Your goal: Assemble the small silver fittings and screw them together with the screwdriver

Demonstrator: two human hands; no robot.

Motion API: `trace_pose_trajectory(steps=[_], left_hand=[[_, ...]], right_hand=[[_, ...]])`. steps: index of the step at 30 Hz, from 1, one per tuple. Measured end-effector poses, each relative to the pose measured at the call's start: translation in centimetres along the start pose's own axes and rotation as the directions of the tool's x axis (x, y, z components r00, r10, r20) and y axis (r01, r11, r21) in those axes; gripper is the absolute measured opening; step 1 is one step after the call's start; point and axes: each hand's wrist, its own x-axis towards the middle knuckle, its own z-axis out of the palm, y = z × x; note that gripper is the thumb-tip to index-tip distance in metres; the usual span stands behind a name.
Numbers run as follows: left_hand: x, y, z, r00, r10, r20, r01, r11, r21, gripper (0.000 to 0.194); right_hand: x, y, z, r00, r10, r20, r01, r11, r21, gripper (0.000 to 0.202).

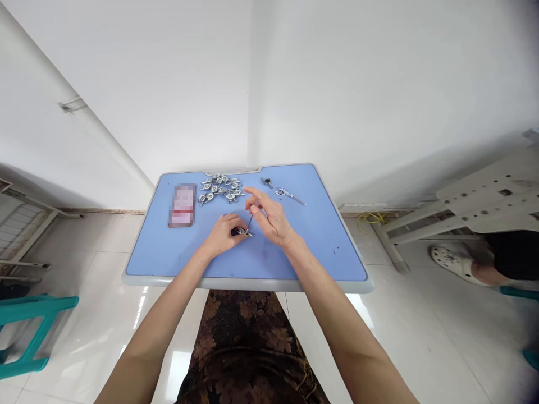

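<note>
My left hand rests on the blue tabletop, its fingers closed on a small silvery metal part. My right hand is just to the right, above the same part. A thin metal rod runs from its closed thumb and fingers down to the part, while the index finger sticks out. The rod's upper end is hidden in the hand, so its exact kind cannot be made out. Beyond the hands lies a loose pile of similar metal parts, with round middles and short arms.
At the table's left lies a phone-shaped, blurred pink object. Back right are a dark-centred part and another part beside a thin rod. A white wall stands behind; a green stool is left, another person's shoe right.
</note>
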Motion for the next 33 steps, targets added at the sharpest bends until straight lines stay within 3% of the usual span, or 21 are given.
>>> trace_pose_trajectory(steps=[4,11,17,21,25,30,33], left_hand=[[0.0,-0.1,0.2,1.0,-0.023,0.002,0.023,1.0,-0.002,0.004],[0.0,0.1,0.2,0.999,-0.034,0.003,0.034,0.999,0.014,0.005],[0.1,0.0,0.2,1.0,-0.007,-0.01,0.007,1.0,0.015,0.005],[0.2,-0.1,0.3,1.0,-0.003,-0.022,0.003,1.0,0.019,0.004],[0.2,-0.1,0.4,1.0,0.002,-0.03,-0.002,1.0,0.009,0.004],[0.3,-0.2,0.4,0.999,0.006,-0.036,-0.006,1.0,0.015,0.003],[0.4,-0.3,0.4,0.999,-0.006,-0.032,0.007,1.0,0.016,0.004]], right_hand=[[0.5,-0.4,0.3,1.0,0.011,0.023,-0.012,0.999,0.052,0.038],[0.6,-0.1,0.9,0.994,0.024,-0.107,-0.038,0.991,-0.132,0.024],[0.4,0.1,-0.1,0.999,0.036,0.04,-0.039,0.996,0.082,0.042],[0.6,0.1,0.0,0.997,0.07,-0.044,-0.063,0.987,0.146,0.029],[0.7,0.2,0.7,0.99,0.081,-0.117,-0.072,0.994,0.078,0.021],[0.6,0.6,0.7,0.995,0.05,-0.088,-0.053,0.998,-0.034,0.028],[0.6,0.6,0.2,0.999,0.038,-0.037,-0.038,0.999,0.009,0.032]])
